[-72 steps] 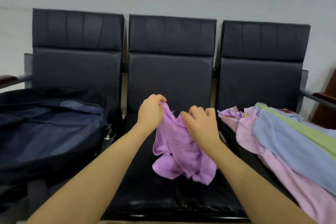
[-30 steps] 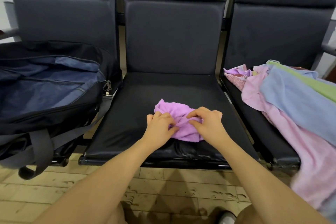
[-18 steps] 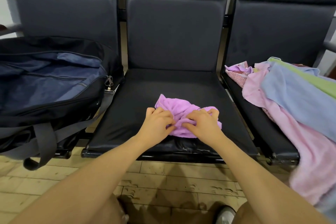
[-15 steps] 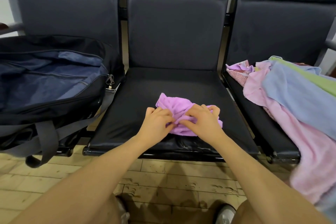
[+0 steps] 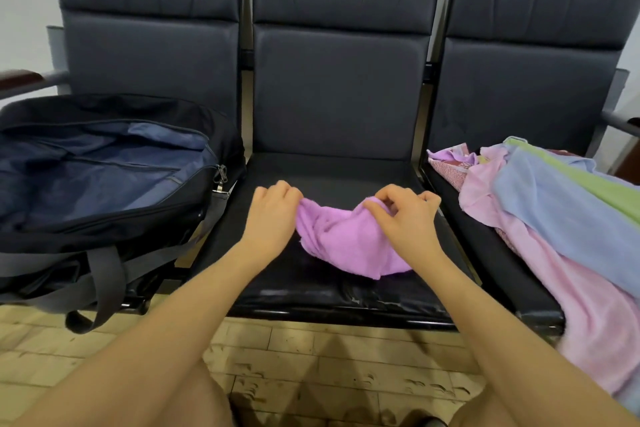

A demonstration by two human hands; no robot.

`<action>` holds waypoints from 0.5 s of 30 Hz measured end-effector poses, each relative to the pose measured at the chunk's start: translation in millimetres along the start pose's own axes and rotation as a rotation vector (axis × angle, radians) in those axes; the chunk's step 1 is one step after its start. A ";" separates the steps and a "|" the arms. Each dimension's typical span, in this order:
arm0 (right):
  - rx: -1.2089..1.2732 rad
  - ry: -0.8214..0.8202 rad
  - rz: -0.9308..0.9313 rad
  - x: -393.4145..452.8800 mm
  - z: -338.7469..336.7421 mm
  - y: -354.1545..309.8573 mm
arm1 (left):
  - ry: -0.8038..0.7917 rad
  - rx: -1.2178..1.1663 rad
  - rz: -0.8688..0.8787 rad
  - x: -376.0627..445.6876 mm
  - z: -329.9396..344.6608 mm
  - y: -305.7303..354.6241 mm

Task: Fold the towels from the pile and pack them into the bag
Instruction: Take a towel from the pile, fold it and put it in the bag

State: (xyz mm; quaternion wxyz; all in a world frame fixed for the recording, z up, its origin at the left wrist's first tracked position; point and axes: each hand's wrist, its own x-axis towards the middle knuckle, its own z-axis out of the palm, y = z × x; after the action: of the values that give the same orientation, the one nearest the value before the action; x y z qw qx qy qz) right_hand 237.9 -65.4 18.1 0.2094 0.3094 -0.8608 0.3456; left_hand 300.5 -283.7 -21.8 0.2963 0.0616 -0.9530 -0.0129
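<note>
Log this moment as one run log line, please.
step: spreading purple towel on middle seat | left hand: pinching | right hand: pinching | bag: open

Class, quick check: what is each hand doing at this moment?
Left hand: closed, pinching one top corner of the purple towel.
Right hand: closed, pinching the towel's other top corner.

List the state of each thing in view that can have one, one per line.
purple towel: unfolded, bunched on the middle seat, pinched by both hands
left hand: closed on the towel's left edge
right hand: pinching the towel's right edge
bag: unzipped, open, no towels visible inside
towel pile: heaped, unfolded, on the right seat
</note>
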 end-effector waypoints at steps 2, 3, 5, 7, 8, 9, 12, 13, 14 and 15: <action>0.143 0.050 0.090 16.8 -9.8 -8.0 | 0.103 0.049 -0.031 17.8 -16.7 -7.1; 0.231 0.092 0.141 26.7 -14.8 -12.2 | 0.152 0.012 -0.065 29.5 -28.7 -5.4; 0.365 0.170 0.221 46.8 -27.0 -23.0 | 0.216 -0.194 -0.147 54.8 -55.8 1.0; 0.414 0.253 0.272 67.0 -39.9 -34.3 | 0.269 -0.418 -0.237 79.7 -78.7 6.6; 0.390 0.297 0.286 76.6 -46.7 -39.5 | 0.286 -0.490 -0.277 91.2 -88.4 8.4; 0.360 0.332 0.297 86.0 -53.9 -44.6 | 0.306 -0.552 -0.314 102.3 -97.6 9.5; 0.377 0.409 0.297 110.1 -76.1 -59.0 | 0.376 -0.730 -0.413 134.2 -126.0 12.6; 0.399 0.431 0.286 117.3 -83.2 -62.6 | 0.399 -0.759 -0.443 145.0 -135.9 13.1; 0.420 0.458 0.271 124.3 -90.3 -65.9 | 0.419 -0.783 -0.470 156.0 -144.4 12.1; 0.440 0.488 0.254 131.3 -97.1 -69.0 | 0.438 -0.818 -0.493 166.3 -152.7 10.6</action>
State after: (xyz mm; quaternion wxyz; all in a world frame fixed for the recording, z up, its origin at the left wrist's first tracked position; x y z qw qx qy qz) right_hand 204.2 -85.2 191.1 0.2925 0.1462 -0.7219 0.6099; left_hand 250.0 -292.1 198.4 0.4767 0.1647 -0.7428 -0.4403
